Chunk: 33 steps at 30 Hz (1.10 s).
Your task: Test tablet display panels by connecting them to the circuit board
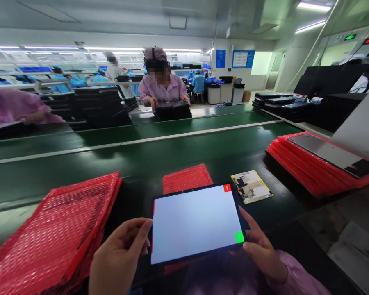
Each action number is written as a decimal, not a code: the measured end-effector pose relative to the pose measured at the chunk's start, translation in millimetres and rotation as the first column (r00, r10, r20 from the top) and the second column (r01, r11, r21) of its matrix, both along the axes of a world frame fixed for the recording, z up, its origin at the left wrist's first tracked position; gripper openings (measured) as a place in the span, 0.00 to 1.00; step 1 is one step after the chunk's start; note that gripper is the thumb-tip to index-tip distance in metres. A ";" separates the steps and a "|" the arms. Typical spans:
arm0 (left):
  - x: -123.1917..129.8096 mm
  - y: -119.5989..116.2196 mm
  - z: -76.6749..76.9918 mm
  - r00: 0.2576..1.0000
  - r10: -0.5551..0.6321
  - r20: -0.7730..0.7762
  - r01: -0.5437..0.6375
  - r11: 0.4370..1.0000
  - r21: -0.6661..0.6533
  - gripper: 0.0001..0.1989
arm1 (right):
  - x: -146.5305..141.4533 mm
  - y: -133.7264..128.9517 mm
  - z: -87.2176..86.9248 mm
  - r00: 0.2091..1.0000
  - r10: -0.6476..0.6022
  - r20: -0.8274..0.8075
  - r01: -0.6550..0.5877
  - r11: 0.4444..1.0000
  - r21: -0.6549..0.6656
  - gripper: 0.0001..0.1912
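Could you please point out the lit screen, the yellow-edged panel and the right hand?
Lit screen (pixel 195 225): head view, middle of its white display area.
Yellow-edged panel (pixel 253 187): head view, middle of its upward face.
Right hand (pixel 262 251): head view, middle of the hand.

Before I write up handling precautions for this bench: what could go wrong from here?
The left hand and right hand appear to grip the lit display panel only at its sides, so it might slip. The yellow-edged flat component lies uncovered near the display's upper right corner, where a careless swing could knock it. The grey panel rests unwrapped on the red bubble-wrap stack at the right; a bump could perhaps slide it off.
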<state>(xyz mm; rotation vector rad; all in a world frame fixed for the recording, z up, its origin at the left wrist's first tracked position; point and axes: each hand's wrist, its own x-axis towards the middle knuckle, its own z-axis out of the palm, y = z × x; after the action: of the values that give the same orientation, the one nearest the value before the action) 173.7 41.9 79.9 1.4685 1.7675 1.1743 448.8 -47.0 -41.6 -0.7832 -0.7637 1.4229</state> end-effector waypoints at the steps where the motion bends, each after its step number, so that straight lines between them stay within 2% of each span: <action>1: 0.4 0.2 -0.3 1.000 0.006 0.009 -0.006 1.000 0.001 0.24 | -0.4 -0.1 0.6 1.000 0.002 0.002 -0.002 1.000 -0.005 0.39; 10: -0.3 -20.3 8.6 0.994 0.087 0.064 -0.097 0.979 0.176 0.21 | -1.3 1.9 0.7 0.998 0.054 -0.042 -0.053 0.999 0.012 0.36; 17: 0.2 -16.8 10.1 0.987 0.132 0.089 -0.133 0.991 0.009 0.25 | -3.8 -1.2 -2.3 0.998 0.058 -0.024 -0.058 0.998 0.000 0.41; 22: -6.5 -18.0 -0.5 0.988 0.127 0.089 -0.125 0.992 -0.034 0.28 | -4.5 -2.0 -2.9 0.997 0.065 -0.041 -0.065 0.998 0.011 0.37; 26: -10.5 -20.8 -8.3 0.985 0.135 0.109 -0.131 0.990 -0.050 0.30 | -4.4 -2.1 -4.0 0.998 0.060 -0.031 -0.060 0.998 -0.003 0.39; 33: -5.6 -19.8 -11.2 0.973 0.168 0.155 -0.157 0.984 -0.085 0.33 | -3.9 -3.2 -2.8 0.997 0.068 -0.033 -0.068 0.998 0.003 0.38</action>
<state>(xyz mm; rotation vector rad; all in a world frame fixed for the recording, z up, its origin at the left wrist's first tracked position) 168.1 22.1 68.7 1.1702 1.8239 1.2599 444.9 -50.2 -44.4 -0.7357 -0.7726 1.4925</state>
